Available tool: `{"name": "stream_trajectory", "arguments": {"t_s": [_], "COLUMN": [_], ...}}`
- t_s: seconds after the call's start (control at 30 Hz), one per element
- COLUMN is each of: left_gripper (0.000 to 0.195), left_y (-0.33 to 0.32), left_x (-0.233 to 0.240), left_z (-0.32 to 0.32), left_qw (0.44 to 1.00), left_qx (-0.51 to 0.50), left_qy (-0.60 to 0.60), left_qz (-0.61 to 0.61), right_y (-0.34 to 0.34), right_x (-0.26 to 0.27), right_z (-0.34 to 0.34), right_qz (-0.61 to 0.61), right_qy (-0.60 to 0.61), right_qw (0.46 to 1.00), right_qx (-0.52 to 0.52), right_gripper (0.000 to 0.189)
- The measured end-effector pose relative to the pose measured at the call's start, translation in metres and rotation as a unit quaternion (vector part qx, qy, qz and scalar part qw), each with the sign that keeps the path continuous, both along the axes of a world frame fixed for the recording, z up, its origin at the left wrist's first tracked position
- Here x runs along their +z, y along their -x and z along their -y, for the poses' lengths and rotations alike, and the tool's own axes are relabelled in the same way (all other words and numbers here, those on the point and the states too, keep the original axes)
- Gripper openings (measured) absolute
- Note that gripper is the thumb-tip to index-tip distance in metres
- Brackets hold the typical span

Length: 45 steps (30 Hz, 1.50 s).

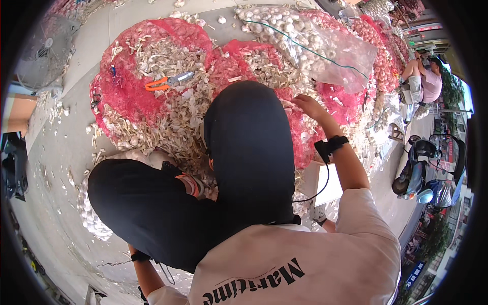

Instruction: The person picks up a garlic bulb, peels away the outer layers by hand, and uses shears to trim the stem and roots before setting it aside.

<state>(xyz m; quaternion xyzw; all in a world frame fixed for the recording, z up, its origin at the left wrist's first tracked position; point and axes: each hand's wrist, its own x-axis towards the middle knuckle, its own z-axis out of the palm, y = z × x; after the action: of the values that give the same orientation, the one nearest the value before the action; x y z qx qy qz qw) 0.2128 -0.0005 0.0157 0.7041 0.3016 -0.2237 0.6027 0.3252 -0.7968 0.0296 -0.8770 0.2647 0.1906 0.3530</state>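
My right hand (308,106) reaches over the red mesh near my raised knee; its fingertips are partly against the mesh, and whether it holds anything is unclear. My left hand is hidden below my bent left leg, with only the forearm and a black wrist strap showing. Orange-handled pruning shears (169,81) lie on the heap of dry garlic stems and skins (160,61), spread over red mesh sacks (133,97). A clear plastic bag of garlic bulbs (301,36) with a green line along it lies beyond my knee.
Full red mesh sacks (375,53) stand at the upper right, near a seated person (429,80). A parked scooter (423,167) is at the right. A floor fan (45,53) stands upper left. A white box (329,183) is beside my right thigh.
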Motion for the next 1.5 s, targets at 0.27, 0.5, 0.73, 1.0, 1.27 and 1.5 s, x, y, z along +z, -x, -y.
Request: {"name": "stream_trajectory", "arguments": {"t_s": [0.27,0.5,0.73,1.0,1.27,1.5], "left_gripper": [0.041,0.049,0.053,0.067,0.069,0.071], "left_y": [-0.180,-0.195,-0.147,-0.130,-0.080,-0.048], "left_x": [0.063,0.141,0.087,0.083,0.086,0.099], "left_z": [-0.125,-0.071,-0.051,-0.141,-0.112,-0.120], "left_qw": [0.861,0.950,0.968,0.986,0.994,0.995], "left_qx": [-0.338,0.191,0.005,-0.090,-0.080,-0.065], "left_qy": [-0.344,-0.165,-0.212,-0.030,-0.059,-0.071], "left_qz": [0.163,0.184,0.134,0.136,0.051,0.016], "right_y": [0.085,0.129,0.174,0.110,0.115,0.088], "right_x": [-0.113,-0.108,-0.131,-0.059,-0.126,-0.126], "right_z": [-0.007,0.038,0.044,-0.071,-0.138,-0.010], "right_qz": [0.120,0.200,-0.043,0.219,0.191,0.130], "right_qy": [0.070,0.288,0.030,0.173,0.227,0.196], "right_qw": [0.986,0.912,0.996,0.960,0.921,0.970], "right_qx": [-0.097,-0.214,-0.070,-0.006,0.254,-0.057], "right_gripper": [0.030,0.020,0.047,0.022,0.034,0.030]}}
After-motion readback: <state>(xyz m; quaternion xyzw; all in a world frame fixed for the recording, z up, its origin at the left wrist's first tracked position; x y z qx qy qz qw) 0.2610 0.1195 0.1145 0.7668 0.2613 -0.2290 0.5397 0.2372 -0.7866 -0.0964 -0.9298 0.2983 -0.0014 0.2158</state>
